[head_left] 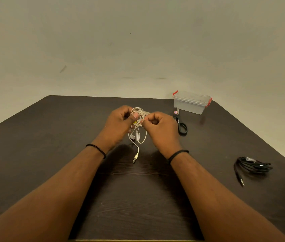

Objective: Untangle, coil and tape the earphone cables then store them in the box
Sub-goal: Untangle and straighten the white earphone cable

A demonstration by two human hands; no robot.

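Note:
A white earphone cable is held in loops above the middle of the dark table. My left hand grips the coil, thumb pressed on it beside a small yellow piece. My right hand pinches the cable at the same spot from the right. The earbuds and the white jack plug hang below my hands. A bundled black earphone cable lies on the table at the right. The clear plastic box with red latches stands lidded at the far right.
Black-handled scissors lie just in front of the box, right of my right hand. Behind the white coil a pale round object is mostly hidden. The table's far edge meets a plain wall.

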